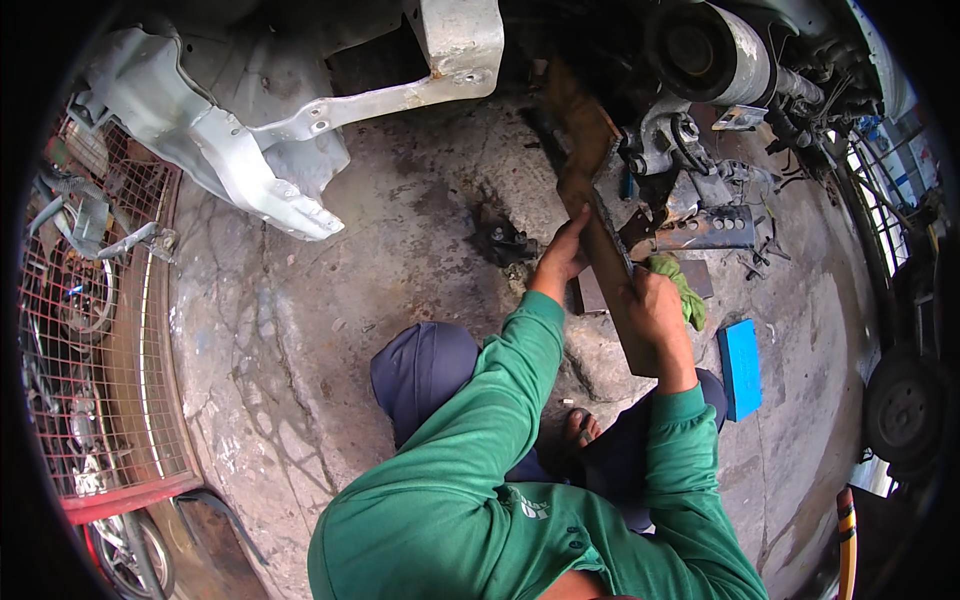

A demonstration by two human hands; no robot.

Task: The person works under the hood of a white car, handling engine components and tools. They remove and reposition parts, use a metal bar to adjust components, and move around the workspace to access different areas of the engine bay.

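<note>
A long, narrow brown panel (603,240) with a stepped outline and a rough dark right edge slants away from me between my knees. My left hand (566,252) grips its left side, thumb pointing up along the face. Lower down, my right hand (656,308) is closed at the right edge; its fingertips are partly hidden. A crumpled green cloth (680,288) lies just beyond my right knuckles. Beneath the panel, a flat brownish plate (592,294) shows on both sides. The panel's far end runs into shadow.
A blue box (740,369) lies right of my right knee. Greasy metal parts and a perforated metal channel (706,229) litter the floor ahead right. Bent silver bodywork (250,180) hangs ahead left. A red wire-mesh cage (110,330) stands left, and a wheel (903,408) right.
</note>
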